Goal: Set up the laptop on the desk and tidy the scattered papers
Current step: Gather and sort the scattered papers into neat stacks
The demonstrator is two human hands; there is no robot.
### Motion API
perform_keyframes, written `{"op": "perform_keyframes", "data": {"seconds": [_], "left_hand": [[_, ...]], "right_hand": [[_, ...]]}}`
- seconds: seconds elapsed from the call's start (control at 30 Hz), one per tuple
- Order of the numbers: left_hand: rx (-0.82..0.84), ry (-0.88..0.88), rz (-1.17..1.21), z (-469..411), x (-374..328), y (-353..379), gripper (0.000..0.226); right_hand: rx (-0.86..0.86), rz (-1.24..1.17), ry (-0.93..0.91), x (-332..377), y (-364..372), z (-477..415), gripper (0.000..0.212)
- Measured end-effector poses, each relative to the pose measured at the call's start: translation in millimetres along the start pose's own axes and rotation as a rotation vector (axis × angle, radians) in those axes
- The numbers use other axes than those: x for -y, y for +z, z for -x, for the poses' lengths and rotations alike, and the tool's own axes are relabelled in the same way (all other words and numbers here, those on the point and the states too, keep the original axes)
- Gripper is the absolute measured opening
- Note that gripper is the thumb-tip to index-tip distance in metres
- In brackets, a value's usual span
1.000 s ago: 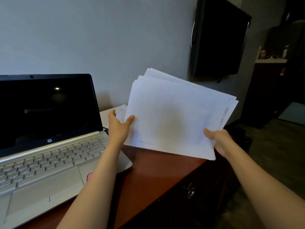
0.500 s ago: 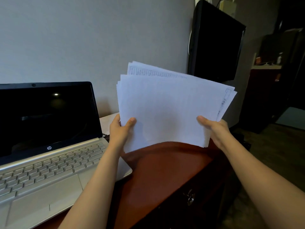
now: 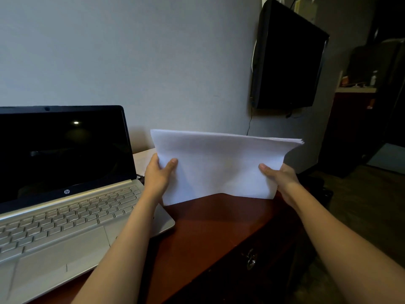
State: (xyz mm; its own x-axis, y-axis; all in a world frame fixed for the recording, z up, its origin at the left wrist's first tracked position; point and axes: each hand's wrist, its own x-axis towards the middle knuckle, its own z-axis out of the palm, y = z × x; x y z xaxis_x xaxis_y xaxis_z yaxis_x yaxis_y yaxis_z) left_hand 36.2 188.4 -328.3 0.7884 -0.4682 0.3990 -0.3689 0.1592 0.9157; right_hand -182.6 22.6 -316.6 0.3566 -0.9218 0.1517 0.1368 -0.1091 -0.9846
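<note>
A stack of white papers (image 3: 219, 163) stands upright on its lower edge on the reddish-brown desk (image 3: 219, 222), its top edges lined up evenly. My left hand (image 3: 158, 174) grips the stack's left side, thumb in front. My right hand (image 3: 279, 175) grips its right side the same way. A silver laptop (image 3: 65, 211) sits open on the desk's left part with a dark screen, just left of my left wrist.
Another sheet of paper (image 3: 143, 159) lies on the desk behind the laptop's right corner. A black television (image 3: 287, 58) hangs on the wall at upper right. The desk's front has a drawer with a metal handle (image 3: 251, 260). Dark floor lies to the right.
The fanned, raised sheets have come down onto the desk and now stand squared into one even stack. Both hands moved lower with them.
</note>
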Motion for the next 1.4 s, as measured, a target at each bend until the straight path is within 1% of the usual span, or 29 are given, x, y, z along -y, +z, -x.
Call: {"op": "perform_keyframes", "data": {"seconds": [0.07,0.23,0.37,0.5,0.57,0.63,0.73,0.8,0.87,0.9,0.97,1.07,1.13,1.2,1.33,1.4], "left_hand": [[-0.016,0.004,-0.026,1.7,-0.7,0.3,0.018],[-0.013,0.02,-0.006,10.3,-7.0,2.8,0.025],[-0.052,0.001,0.112,17.5,-16.4,2.4,0.014],[-0.116,-0.107,0.276,26.3,-24.2,-7.9,0.024],[-0.129,-0.171,0.367,29.8,-26.6,-15.6,0.028],[-0.069,-0.203,0.407,35.0,-31.3,-19.2,0.027],[0.059,-0.167,0.447,49.5,-39.8,-14.7,0.015],[0.115,-0.171,0.497,59.6,-44.0,-12.0,0.022],[0.129,-0.227,0.533,68.8,-47.1,-16.6,0.033],[0.13,-0.244,0.527,71.4,-47.2,-21.2,0.033],[0.135,-0.249,0.498,76.1,-45.3,-33.1,0.021],[0.026,-0.238,0.392,80.2,-42.7,-53.1,0.01],[-0.052,-0.223,0.292,82.3,-40.3,-67.6,0.01],[-0.092,-0.192,0.244,87.0,-41.5,-83.5,0.013],[-0.167,-0.101,0.168,95.4,-48.1,-121.8,0.018],[-0.216,-0.082,0.142,99.5,-50.4,-140.7,0.021]], "right_hand": [[-0.019,0.01,-0.013,0.3,0.6,1.2,0.036],[-0.095,0.06,-0.086,10.5,1.1,4.4,0.035],[-0.135,0.052,-0.075,18.4,-1.3,6.5,0.031],[-0.153,-0.048,-0.006,20.5,-6.5,13.7,0.031],[-0.15,-0.134,0.03,20.2,-3.4,20.4,0.032],[-0.133,-0.226,0.06,19.0,5.3,25.9,0.031],[-0.091,-0.285,0.066,16.1,24.7,33.2,0.033],[-0.051,-0.308,0.053,13.8,38.2,38.5,0.033],[0.021,-0.338,0.062,12.6,53.6,46.4,0.03],[0.067,-0.35,0.064,12.8,61.3,51.2,0.027],[0.147,-0.353,0.053,12.2,77.0,62.2,0.023],[0.206,-0.245,0.032,5.1,100.0,77.2,0.032],[0.22,-0.165,0.009,-0.2,114.8,85.9,0.035],[0.237,-0.12,-0.012,-2.6,129.2,94.9,0.034],[0.317,-0.159,-0.002,-0.1,161.0,116.5,0.034],[0.36,-0.175,0.014,0.5,177.6,125.4,0.034]]}}
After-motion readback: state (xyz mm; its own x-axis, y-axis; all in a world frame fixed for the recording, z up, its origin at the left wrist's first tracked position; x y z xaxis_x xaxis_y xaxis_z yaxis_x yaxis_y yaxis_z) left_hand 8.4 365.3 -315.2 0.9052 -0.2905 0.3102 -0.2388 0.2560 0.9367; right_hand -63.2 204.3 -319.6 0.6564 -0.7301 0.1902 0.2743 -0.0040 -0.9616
